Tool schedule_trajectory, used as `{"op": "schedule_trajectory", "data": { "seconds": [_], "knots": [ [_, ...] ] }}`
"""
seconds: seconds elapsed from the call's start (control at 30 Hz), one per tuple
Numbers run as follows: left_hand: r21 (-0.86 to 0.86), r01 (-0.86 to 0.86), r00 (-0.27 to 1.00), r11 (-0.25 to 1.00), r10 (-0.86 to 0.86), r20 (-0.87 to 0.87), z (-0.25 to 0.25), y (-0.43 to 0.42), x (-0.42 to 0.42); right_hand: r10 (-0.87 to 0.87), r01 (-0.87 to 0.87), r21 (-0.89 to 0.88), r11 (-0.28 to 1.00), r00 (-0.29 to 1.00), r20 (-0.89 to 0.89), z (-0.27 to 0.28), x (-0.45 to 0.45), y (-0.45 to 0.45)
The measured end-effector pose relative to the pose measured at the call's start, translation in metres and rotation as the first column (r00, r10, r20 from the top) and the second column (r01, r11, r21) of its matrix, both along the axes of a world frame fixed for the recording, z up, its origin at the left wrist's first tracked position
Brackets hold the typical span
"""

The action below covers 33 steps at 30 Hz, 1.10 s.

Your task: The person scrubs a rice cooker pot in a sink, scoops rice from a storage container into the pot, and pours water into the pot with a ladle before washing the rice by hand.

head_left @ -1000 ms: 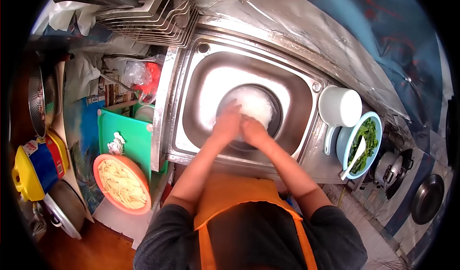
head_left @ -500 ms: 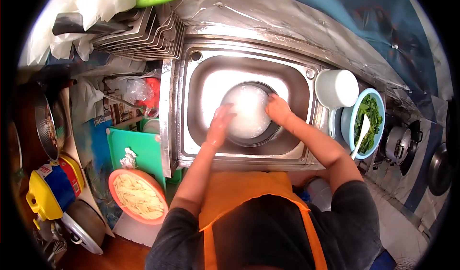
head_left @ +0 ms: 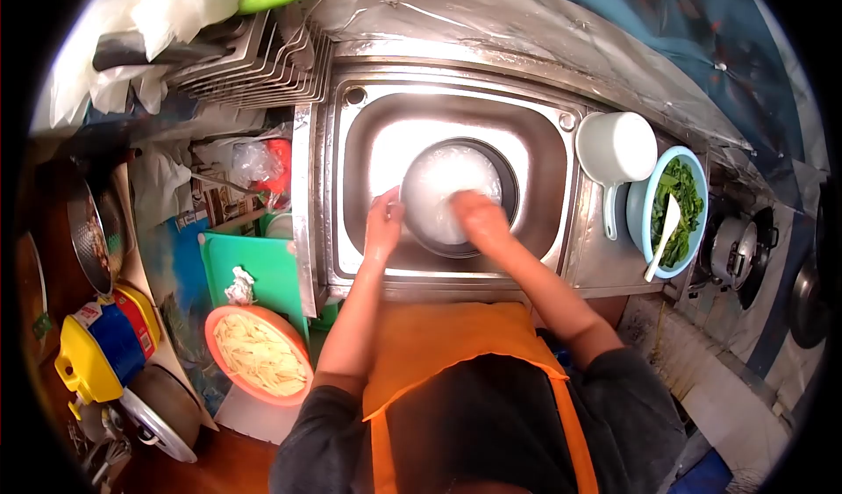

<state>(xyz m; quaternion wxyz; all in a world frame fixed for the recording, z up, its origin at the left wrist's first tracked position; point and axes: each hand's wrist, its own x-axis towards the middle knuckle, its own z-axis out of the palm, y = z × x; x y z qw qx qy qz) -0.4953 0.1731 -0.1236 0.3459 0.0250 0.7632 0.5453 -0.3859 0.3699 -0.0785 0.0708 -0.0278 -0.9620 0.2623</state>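
A round dark metal pot point(head_left: 508, 176) sits in the stainless steel sink point(head_left: 537, 134), holding cloudy white liquid point(head_left: 441, 182). Whether grains lie in it I cannot make out. At the pot's left edge, my left hand point(head_left: 383, 224) has its fingers closed on the rim. My right hand point(head_left: 479, 219) is over the right part of the pot, fingertips at the liquid. Motion smears its fingers, so their shape is unclear.
Right of the sink stand a white dipper point(head_left: 618, 147) and a blue basin point(head_left: 638, 204) of leafy greens with a white spoon point(head_left: 668, 231). At left are an orange bowl point(head_left: 303, 362) of pale cut strips, a green board point(head_left: 254, 261) and a wire rack point(head_left: 263, 77).
My right hand has moved from the pot's right rim inward over the liquid. My left hand has shifted left and down from over the liquid onto the rim.
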Motion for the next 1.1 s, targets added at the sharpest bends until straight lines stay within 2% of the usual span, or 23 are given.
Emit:
{"op": "schedule_trajectory", "data": {
  "seconds": [0.03, 0.1, 0.13, 0.2, 0.27, 0.3, 0.33, 0.43, 0.47, 0.6, 0.73, 0.8, 1.1],
  "knots": [
    [-0.012, 0.007, 0.997, 1.0, -0.008, -0.075, -0.002, 0.001, 0.0, -0.229, 0.23, 0.015, 0.973, 0.972, -0.058, 0.015, 0.009, 0.013],
    [-0.039, 0.019, 0.975, 0.999, -0.027, -0.222, -0.008, 0.006, 0.001, -0.473, 0.495, 0.143, 0.857, 0.866, -0.162, 0.036, 0.023, 0.036],
    [-0.114, 0.045, 0.965, 0.992, -0.073, -0.252, 0.008, 0.013, -0.001, -0.523, 0.516, 0.115, 0.849, 0.851, 0.042, 0.024, 0.034, 0.043],
    [-0.139, -0.006, 0.987, 0.99, -0.016, -0.158, 0.003, 0.02, -0.005, -0.548, 0.578, 0.076, 0.813, 0.713, 0.436, -0.006, 0.054, 0.049],
    [-0.15, -0.062, 0.995, 0.987, 0.05, -0.084, -0.001, 0.021, -0.008, -0.524, 0.582, 0.014, 0.813, 0.721, 0.453, -0.011, 0.059, 0.058],
    [-0.113, -0.09, 0.996, 0.99, 0.091, 0.007, 0.003, 0.02, -0.01, -0.507, 0.58, -0.02, 0.815, 0.729, 0.46, -0.007, 0.055, 0.06],
    [-0.078, -0.12, 0.987, 0.99, 0.127, 0.101, 0.01, 0.018, -0.009, -0.568, 0.652, -0.085, 0.753, 0.71, 0.416, 0.015, 0.047, 0.053],
    [-0.02, -0.208, 0.922, 0.978, 0.203, 0.329, 0.033, 0.011, 0.004, -0.589, 0.654, -0.159, 0.739, 0.743, 0.317, 0.042, 0.045, 0.049],
    [-0.002, -0.216, 0.9, 0.976, 0.2, 0.388, 0.042, 0.009, 0.008, -0.592, 0.677, -0.215, 0.703, 0.726, 0.349, 0.058, 0.045, 0.047],
    [-0.002, -0.247, 0.833, 0.969, 0.213, 0.511, 0.07, 0.012, 0.018, -0.576, 0.627, -0.138, 0.767, 0.766, 0.283, 0.118, 0.039, 0.038],
    [0.02, -0.223, 0.833, 0.975, 0.18, 0.524, 0.077, 0.018, 0.032, -0.57, 0.594, -0.081, 0.8, 0.795, 0.206, 0.142, 0.042, 0.039],
    [0.041, -0.27, 0.808, 0.962, 0.203, 0.553, 0.068, 0.018, 0.039, -0.565, 0.579, -0.047, 0.814, 0.808, 0.166, 0.147, 0.046, 0.039],
    [0.089, -0.294, 0.788, 0.952, 0.189, 0.586, 0.082, 0.025, 0.045, -0.578, 0.593, -0.076, 0.801, 0.801, 0.158, 0.174, 0.053, 0.039]
  ]
}}
